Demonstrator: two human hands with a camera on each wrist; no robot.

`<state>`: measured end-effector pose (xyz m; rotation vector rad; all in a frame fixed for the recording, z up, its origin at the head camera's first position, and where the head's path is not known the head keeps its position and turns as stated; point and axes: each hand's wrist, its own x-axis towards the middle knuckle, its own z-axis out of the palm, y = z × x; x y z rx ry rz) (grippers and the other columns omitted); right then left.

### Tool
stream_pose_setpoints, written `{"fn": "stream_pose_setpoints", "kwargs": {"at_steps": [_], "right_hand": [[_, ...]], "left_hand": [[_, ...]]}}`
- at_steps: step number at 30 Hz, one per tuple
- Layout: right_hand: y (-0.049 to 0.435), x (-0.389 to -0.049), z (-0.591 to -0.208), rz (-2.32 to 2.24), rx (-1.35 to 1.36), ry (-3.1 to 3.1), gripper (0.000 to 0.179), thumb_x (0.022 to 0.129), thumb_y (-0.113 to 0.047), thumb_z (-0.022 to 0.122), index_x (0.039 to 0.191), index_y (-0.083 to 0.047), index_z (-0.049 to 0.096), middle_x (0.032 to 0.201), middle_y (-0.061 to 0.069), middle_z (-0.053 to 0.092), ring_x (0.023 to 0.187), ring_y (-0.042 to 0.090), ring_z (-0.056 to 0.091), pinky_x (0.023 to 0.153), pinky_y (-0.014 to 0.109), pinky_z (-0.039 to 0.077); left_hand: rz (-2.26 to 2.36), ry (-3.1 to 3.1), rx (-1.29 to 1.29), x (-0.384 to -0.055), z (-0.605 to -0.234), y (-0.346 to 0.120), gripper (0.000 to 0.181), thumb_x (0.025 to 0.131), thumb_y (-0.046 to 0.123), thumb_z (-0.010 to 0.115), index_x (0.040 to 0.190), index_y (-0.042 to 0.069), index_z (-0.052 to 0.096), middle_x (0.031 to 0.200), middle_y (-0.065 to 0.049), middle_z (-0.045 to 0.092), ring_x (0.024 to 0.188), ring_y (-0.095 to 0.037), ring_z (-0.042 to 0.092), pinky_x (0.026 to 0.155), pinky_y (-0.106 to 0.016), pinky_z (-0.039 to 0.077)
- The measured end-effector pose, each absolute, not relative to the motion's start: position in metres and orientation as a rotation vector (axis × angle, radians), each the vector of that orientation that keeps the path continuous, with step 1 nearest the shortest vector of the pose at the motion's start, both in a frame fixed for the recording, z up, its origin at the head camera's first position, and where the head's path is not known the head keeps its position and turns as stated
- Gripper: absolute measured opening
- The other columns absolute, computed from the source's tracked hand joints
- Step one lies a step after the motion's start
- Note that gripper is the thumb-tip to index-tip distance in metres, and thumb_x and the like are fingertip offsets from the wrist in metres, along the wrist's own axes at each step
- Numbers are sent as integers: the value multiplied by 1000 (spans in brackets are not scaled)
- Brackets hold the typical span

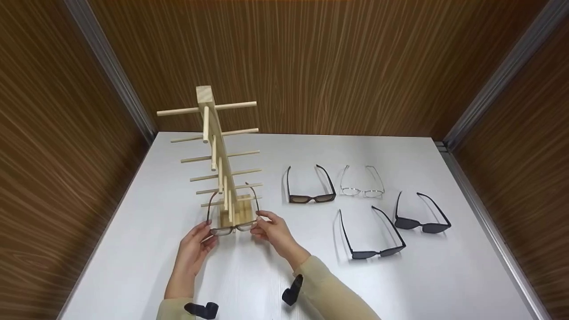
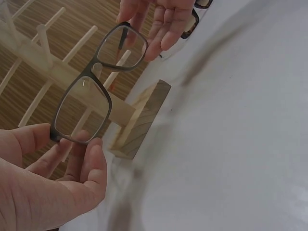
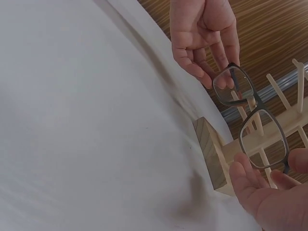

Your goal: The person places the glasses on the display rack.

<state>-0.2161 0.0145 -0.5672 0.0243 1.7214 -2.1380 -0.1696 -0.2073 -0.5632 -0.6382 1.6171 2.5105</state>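
Observation:
A pair of dark-framed eyeglasses (image 1: pixel 234 228) with clear lenses is held between both hands at the lower part of a wooden display rack (image 1: pixel 220 146). My left hand (image 1: pixel 194 246) pinches the frame's left end, and my right hand (image 1: pixel 273 232) pinches the right end. In the left wrist view the eyeglasses (image 2: pixel 83 109) face the camera, with thumb and fingers at the frame's outer corner. Their temples reach back on either side of the rack's post, around its lowest pegs. In the right wrist view the bridge of the eyeglasses (image 3: pixel 258 107) overlaps a peg.
To the right on the white table (image 1: pixel 293 275) lie brown-tinted sunglasses (image 1: pixel 312 198), thin metal-framed glasses (image 1: pixel 362 192) and two black sunglasses (image 1: pixel 378 254), all with temples unfolded. The rack's wooden base (image 1: pixel 243 211) stands on the table. Wood-grain panels (image 1: pixel 284 66) enclose the back and sides.

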Motion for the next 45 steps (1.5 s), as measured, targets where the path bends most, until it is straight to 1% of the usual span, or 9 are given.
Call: {"fn": "stream_pose_setpoints", "kwargs": {"at_steps": [4,8,12,16,20,24,33,41,45], "right_hand": [[15,-211,-557,-2144,15,1712,41,97,-9,48,134,8,39,98,28,61,87,31,65,86,46,48],[15,-209,-554,-2144,37,1706,40,97,-7,46,132,10,39,104,34,57,90,35,64,87,48,47],[14,-215,-571,-2141,94,1700,41,97,-12,50,130,10,40,100,30,60,86,33,66,81,44,51],[16,-213,-574,-2130,156,1691,41,96,-19,52,126,7,44,97,24,63,82,29,67,76,40,53],[20,-211,-575,-2117,192,1696,38,96,-21,52,123,5,47,94,20,64,80,26,67,75,39,54],[26,-209,-577,-2099,195,1701,39,97,-20,51,124,7,47,93,17,65,81,26,67,75,39,54],[45,-199,-584,-2089,195,1674,40,96,-20,52,124,9,47,96,18,64,84,27,67,72,37,54],[68,-189,-593,-2145,180,1614,39,96,-17,50,123,10,45,96,19,64,84,27,66,73,36,54],[80,-184,-596,-2172,169,1569,39,96,-17,50,125,9,43,97,19,64,85,28,66,75,37,54]], "left_hand": [[2522,1620,-649,-170,-565,-207,31,95,13,55,123,1,51,92,-8,62,87,-23,60,80,-31,49],[2518,1631,-637,-169,-566,-206,39,95,16,54,128,-2,46,93,-8,63,89,-23,60,82,-32,49],[2524,1632,-636,-168,-566,-207,42,96,19,53,131,-2,42,95,-9,63,92,-24,60,84,-33,49],[2521,1646,-667,-164,-566,-209,41,98,22,50,131,0,42,104,-11,62,95,-23,61,85,-32,48],[2507,1665,-683,-157,-568,-211,42,98,24,48,133,0,41,111,-14,61,97,-24,61,85,-32,48],[2500,1657,-684,-151,-571,-212,43,99,25,48,133,0,40,108,-12,62,96,-23,61,84,-32,49],[2448,1660,-745,-141,-572,-206,42,97,23,50,130,-2,42,100,-8,63,92,-20,62,81,-31,50],[2410,1623,-711,-135,-578,-196,44,98,21,48,132,-5,39,105,-12,62,95,-23,61,81,-32,49],[2366,1610,-746,-131,-584,-188,46,96,23,51,131,-5,41,104,-12,61,92,-22,62,79,-32,50]]}}
